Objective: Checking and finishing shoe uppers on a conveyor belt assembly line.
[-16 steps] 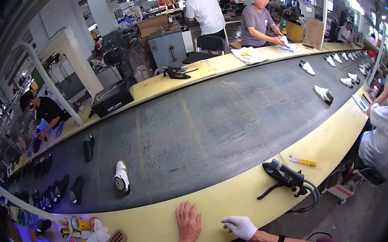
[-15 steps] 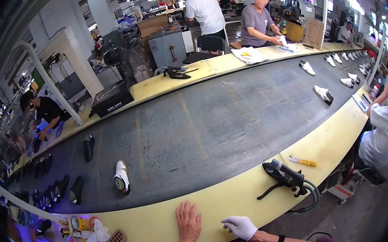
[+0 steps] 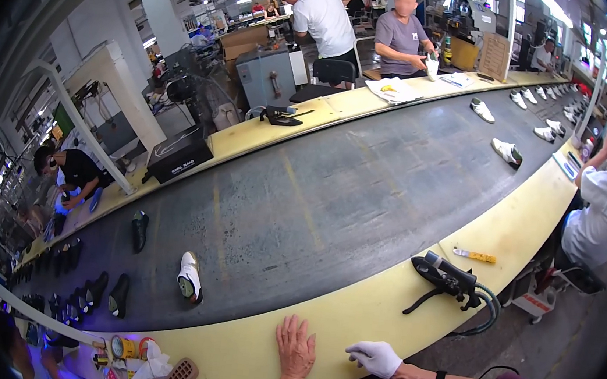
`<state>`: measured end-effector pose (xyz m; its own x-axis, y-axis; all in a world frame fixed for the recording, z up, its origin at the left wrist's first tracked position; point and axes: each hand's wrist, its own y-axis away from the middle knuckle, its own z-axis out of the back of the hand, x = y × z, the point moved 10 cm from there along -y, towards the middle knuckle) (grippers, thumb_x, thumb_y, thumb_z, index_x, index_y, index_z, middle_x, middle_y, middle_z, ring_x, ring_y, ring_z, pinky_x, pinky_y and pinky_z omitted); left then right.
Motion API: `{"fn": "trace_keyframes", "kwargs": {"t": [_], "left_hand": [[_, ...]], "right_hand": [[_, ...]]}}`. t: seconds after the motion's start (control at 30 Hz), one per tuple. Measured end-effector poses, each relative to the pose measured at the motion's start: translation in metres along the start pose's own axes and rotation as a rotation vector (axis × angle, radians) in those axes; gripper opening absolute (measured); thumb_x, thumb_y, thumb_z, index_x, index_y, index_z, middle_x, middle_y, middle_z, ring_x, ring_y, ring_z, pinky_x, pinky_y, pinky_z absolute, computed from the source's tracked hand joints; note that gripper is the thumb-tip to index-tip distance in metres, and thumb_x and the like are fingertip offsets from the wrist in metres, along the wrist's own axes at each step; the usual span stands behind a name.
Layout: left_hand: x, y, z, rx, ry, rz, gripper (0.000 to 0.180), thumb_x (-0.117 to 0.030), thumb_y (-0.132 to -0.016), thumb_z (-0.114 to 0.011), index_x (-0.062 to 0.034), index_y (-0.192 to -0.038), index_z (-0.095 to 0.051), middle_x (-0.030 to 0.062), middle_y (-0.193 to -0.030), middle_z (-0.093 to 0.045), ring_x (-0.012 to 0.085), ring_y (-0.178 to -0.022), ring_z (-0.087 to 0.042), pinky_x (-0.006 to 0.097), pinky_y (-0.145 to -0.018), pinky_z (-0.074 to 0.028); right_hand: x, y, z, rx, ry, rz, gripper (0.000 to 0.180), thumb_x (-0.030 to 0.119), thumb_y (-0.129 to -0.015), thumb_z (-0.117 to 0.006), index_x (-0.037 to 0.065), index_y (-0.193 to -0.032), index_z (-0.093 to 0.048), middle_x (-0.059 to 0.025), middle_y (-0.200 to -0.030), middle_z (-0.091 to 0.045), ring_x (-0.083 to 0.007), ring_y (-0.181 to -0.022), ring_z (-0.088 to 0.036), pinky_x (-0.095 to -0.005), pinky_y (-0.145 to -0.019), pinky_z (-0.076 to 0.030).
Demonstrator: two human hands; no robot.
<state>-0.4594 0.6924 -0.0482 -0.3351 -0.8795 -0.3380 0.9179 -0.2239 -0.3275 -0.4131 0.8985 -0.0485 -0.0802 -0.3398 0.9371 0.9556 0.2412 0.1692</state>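
Head view: the left hand (image 3: 295, 345) lies flat on the yellow ledge (image 3: 380, 308) at the near edge of the belt (image 3: 332, 200), bare, fingers straight and slightly spread, holding nothing. The right hand (image 3: 374, 357), in a white glove, rests just beside it on the same ledge, fingers loosely curled and close together, also holding nothing; a dark band circles that wrist. Neither hand has moved since half a second ago, and the shoes and tool lie where they lay then.

Nearest on the belt is a white shoe (image 3: 190, 277), up and to the left of the left hand, apart from it, lying on its side. Farther left stand dark shoes (image 3: 118, 294) in a loose row. To the right on the ledge sits a black hand tool (image 3: 446, 277) with a green hose, well apart from the right hand; beyond it lies a small flat yellow strip (image 3: 474, 255).

On the far ledge a black box (image 3: 180, 156) with pale lettering sits at the left, and a brown cardboard sign (image 3: 494, 56) stands upright near the seated people. At the lower left edge lie round yellow tape rolls (image 3: 125, 348).
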Motion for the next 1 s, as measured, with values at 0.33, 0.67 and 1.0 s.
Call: {"fn": "trace_keyframes", "kwargs": {"t": [0.33, 0.67, 1.0], "left_hand": [[-0.001, -0.002, -0.002, -0.014, 0.011, -0.031, 0.048, -0.025, -0.101, -0.065, -0.0026, -0.143, -0.058, 0.0221, -0.156, -0.048, 0.0420, -0.152, -0.038, 0.061, -0.127, -0.025], [0.001, 0.000, -0.003, -0.014, -0.007, -0.026, 0.048, -0.027, -0.103, -0.064, -0.0012, -0.142, -0.058, 0.0232, -0.156, -0.049, 0.0434, -0.151, -0.039, 0.062, -0.127, -0.026], [0.001, 0.001, -0.005, 0.001, 0.005, -0.013, 0.048, -0.027, -0.103, -0.064, -0.0017, -0.143, -0.057, 0.0229, -0.156, -0.049, 0.0435, -0.151, -0.040, 0.062, -0.126, -0.026]], "right_hand": [[-0.002, -0.002, -0.007, 0.029, 0.026, -0.011, 0.020, 0.013, -0.104, -0.068, 0.005, -0.120, -0.077, -0.0075, -0.095, -0.080, -0.0157, -0.075, -0.076, -0.0304, -0.073, -0.062], [-0.008, -0.002, -0.014, 0.090, 0.089, -0.025, 0.023, 0.015, -0.105, -0.067, 0.007, -0.124, -0.076, -0.0076, -0.099, -0.081, -0.0168, -0.076, -0.076, -0.0314, -0.075, -0.062], [-0.017, -0.001, -0.018, 0.082, 0.097, -0.024, 0.023, 0.021, -0.104, -0.066, 0.011, -0.122, -0.078, -0.0089, -0.097, -0.081, -0.0211, -0.078, -0.077, -0.0342, -0.077, -0.062]]}}
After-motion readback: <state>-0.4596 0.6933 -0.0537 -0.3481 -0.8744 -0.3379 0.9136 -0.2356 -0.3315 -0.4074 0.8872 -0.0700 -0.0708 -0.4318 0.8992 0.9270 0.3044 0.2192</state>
